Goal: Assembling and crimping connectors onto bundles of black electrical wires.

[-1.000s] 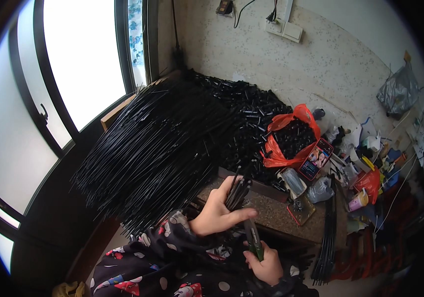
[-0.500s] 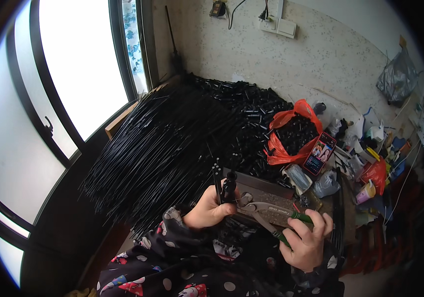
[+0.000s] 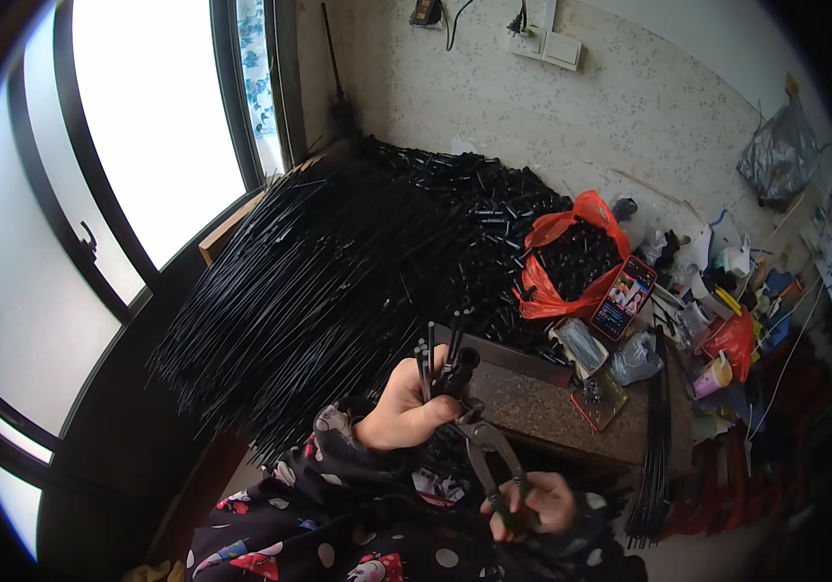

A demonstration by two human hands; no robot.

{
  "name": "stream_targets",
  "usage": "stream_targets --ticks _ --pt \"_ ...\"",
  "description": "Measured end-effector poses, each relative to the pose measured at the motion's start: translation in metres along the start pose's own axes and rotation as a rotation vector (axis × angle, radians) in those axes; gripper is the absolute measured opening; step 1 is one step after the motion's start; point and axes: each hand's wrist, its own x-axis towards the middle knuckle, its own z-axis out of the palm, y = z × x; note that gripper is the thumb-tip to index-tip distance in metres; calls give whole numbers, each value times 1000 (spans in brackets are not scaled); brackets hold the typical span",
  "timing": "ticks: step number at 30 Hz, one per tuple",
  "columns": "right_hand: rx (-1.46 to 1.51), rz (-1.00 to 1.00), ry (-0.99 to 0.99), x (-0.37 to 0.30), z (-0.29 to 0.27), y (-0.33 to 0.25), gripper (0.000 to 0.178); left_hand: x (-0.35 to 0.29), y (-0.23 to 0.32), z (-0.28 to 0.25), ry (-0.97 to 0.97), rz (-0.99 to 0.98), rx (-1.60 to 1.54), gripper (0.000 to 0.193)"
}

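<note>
Off the near left end of the speckled brown bench [image 3: 542, 412], the left grip [image 3: 411, 407] is pressed round thin black rods [image 3: 424, 361] and a short black cylindrical piece [image 3: 458, 369], ends up, probably to leave them exposed to the tool. Front of bench: the right grip [image 3: 540, 508], blurred, fingers closed on the green handles of grey metal pliers [image 3: 477, 436]; handles spread, likely for leverage. Plier head sits by the left thumb; contact unclear, thumb partly blocks it.

Left of bench: big pile of long black rods [image 3: 280, 291]. Behind it: heap of short black cylinders [image 3: 498, 218], an open red plastic bag [image 3: 540, 307]; long dark strip [image 3: 522, 359] along the bench's back edge is a low barrier. Bench's right half: red-edged phone [image 3: 621, 299], crumpled clear bag [image 3: 635, 361], red-edged shallow tray [image 3: 608, 400], crowding that side. Bench's right end: hanging rod bundle [image 3: 651, 466].
</note>
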Motion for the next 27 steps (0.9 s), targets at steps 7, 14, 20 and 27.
stream_targets --ticks 7,14,20,27 --pt "-661 35 71 31 8 -10 44 6 4 14 63 -78 26 44" --pt "-982 20 86 10 23 -29 29 4 7 1 203 -31 -73 16" --pt "-654 270 -34 27 -4 -6 38 13 10 12 61 -159 -52 30" --pt "-1758 -650 328 17 19 -27 29 8 6 -7 -6 -34 116 67"
